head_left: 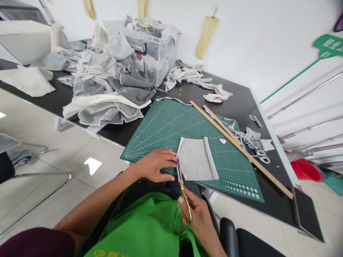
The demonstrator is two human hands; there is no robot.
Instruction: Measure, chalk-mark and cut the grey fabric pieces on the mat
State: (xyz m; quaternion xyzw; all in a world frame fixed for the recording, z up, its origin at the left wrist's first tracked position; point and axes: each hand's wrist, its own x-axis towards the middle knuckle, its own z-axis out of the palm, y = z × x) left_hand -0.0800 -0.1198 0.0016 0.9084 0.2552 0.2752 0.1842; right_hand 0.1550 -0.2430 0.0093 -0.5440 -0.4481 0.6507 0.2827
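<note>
A light grey piece of fabric (197, 160) lies on the green cutting mat (158, 125) near its front edge, with its right side curled into a roll. My right hand (197, 214) grips the gold handles of a pair of scissors (183, 191). Their blades point away from me along the fabric's left edge; how far apart they are is hard to see. My left hand (157, 164) rests at that same edge, fingers stretched out and spread, fingertips by the fabric and the blades.
Wooden rulers (241, 148) cross the mat's right side beside grey fabric scraps (253, 139) and a small pink piece (222, 141). A phone (308, 214) sits at the table's right corner. Back left, a fabric heap (107, 82) adjoins a clear plastic bin (160, 57).
</note>
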